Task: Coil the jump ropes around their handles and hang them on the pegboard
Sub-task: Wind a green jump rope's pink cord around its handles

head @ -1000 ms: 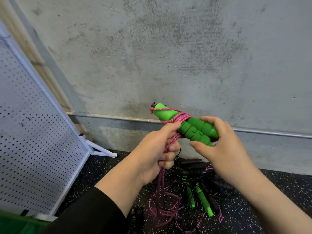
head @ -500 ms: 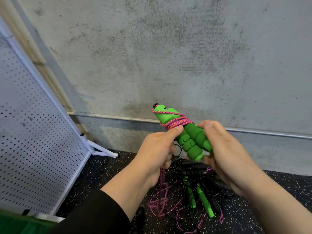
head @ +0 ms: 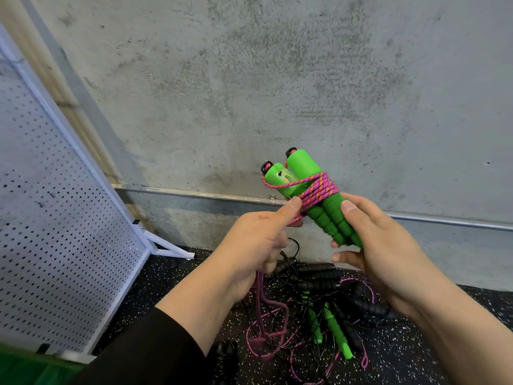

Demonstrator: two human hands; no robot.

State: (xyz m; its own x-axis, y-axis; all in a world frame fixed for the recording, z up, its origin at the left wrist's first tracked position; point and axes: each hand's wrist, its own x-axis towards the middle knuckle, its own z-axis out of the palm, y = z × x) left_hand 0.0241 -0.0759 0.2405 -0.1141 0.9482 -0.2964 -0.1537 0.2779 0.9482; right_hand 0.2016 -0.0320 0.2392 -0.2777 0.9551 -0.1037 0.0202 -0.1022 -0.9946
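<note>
The left hand [head: 258,240] pinches the pink rope [head: 316,190] between thumb and curled fingers [head: 291,208] just under the wraps, while the right hand [head: 380,245] grips the lower ends of the paired green handles [head: 313,201]. Since a second ago the handles have tilted more upright and another turn sits on them, so coiling is underway. Slack trails to the floor [head: 458,343] pile; the pegboard [head: 55,218] waits at left.

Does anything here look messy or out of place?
Yes: the tangled pile of ropes on the floor, black and green handles knotted up with pink and black cord. The white pegboard seems to have nothing hung on it. The green handles in the person's hands look neatly wrapped with pink rope.
</note>
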